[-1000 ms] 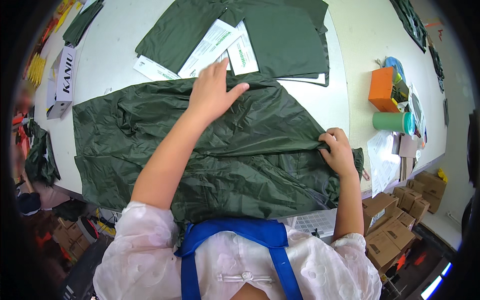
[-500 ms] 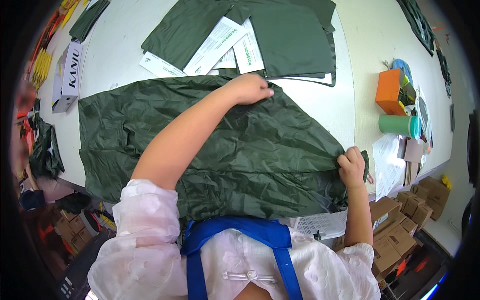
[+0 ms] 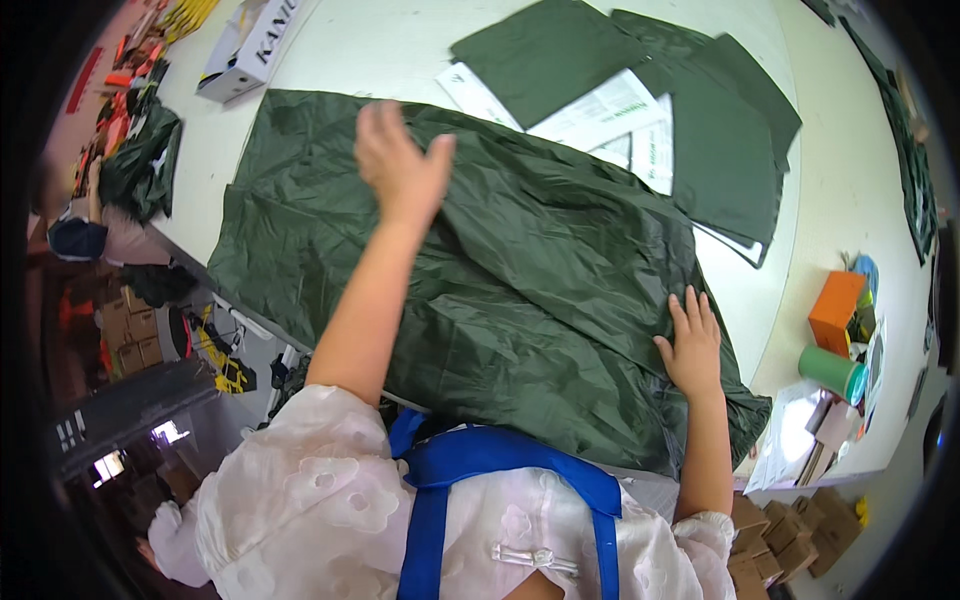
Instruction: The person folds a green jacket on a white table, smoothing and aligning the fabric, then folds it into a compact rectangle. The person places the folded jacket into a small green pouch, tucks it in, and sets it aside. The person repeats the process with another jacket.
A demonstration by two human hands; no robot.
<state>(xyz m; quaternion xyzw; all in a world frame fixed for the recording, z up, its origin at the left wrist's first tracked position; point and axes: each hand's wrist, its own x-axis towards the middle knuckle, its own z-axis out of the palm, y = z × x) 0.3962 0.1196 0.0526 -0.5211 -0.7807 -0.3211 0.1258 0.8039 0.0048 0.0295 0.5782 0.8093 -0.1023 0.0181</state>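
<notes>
A large piece of dark green, thin, crinkled cloth (image 3: 530,290) is spread over the table in front of me. Whether it is a garment I cannot tell. Over its far left part is my left hand (image 3: 402,170), fingers spread and slightly blurred; I cannot make out whether it touches the cloth. My right hand (image 3: 692,342) lies flat on the right part, fingers stretched out. The cloth's gathered right end (image 3: 750,425) lies beyond that hand, and the near edge reaches my blue apron (image 3: 510,462).
Folded dark green pieces (image 3: 725,150) with white printed cards (image 3: 600,115) lie on the white table (image 3: 350,45) beyond the cloth. At right are an orange box (image 3: 836,310), a green cylinder (image 3: 830,372) and papers. A white carton (image 3: 245,55) stands far left. Another person (image 3: 110,230) is beyond the left edge.
My right hand has let go of the cloth's right end and now lies flat on it. My left hand has moved leftward and opened. The view has turned, shifting the table's contents.
</notes>
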